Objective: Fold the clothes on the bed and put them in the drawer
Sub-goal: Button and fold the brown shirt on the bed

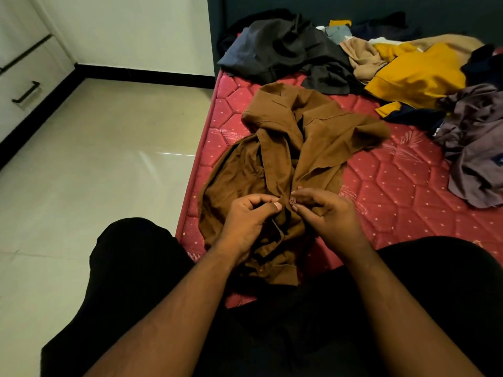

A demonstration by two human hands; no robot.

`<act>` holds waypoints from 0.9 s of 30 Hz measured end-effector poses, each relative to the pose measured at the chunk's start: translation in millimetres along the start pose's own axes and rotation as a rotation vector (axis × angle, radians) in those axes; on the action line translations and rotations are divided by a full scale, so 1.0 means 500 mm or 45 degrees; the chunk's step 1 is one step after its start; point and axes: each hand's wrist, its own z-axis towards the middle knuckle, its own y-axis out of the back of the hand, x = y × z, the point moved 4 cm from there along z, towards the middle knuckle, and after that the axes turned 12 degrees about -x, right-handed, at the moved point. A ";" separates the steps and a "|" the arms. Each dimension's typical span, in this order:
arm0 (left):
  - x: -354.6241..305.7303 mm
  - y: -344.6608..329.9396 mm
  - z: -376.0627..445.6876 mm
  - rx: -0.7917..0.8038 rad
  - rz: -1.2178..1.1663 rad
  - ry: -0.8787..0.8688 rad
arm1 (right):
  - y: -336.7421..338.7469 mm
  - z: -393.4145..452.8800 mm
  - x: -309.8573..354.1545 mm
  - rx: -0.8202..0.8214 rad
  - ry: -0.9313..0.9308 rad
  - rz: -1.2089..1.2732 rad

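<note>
A brown button-up shirt (285,148) lies crumpled on the red quilted mattress (394,186), close to its near left corner. My left hand (250,219) pinches the shirt's front edge just left of a small button. My right hand (326,210) pinches the other front edge at that button, fingertips curled on the cloth. Both hands meet over the lower part of the shirt. A white drawer unit (24,85) with black handles stands at the far left by the wall.
Unfolded clothes lie heaped at the back and right of the bed: a dark grey garment (285,50), a beige one (362,58), a yellow one (419,74), a mauve one (479,142). Pale tiled floor (95,159) lies between bed and drawers. My black-clad legs (141,281) fill the foreground.
</note>
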 end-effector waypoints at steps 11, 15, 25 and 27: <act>0.006 -0.006 0.002 -0.048 -0.090 0.054 | 0.018 0.008 0.002 0.012 0.146 -0.080; 0.004 -0.007 -0.011 0.009 -0.106 0.071 | -0.014 -0.006 -0.005 0.080 -0.030 0.089; 0.023 -0.013 0.003 0.123 -0.216 0.243 | -0.013 -0.007 -0.007 -0.010 -0.365 0.431; 0.028 -0.011 0.006 0.113 -0.208 0.262 | -0.014 -0.008 -0.006 -0.021 -0.380 0.459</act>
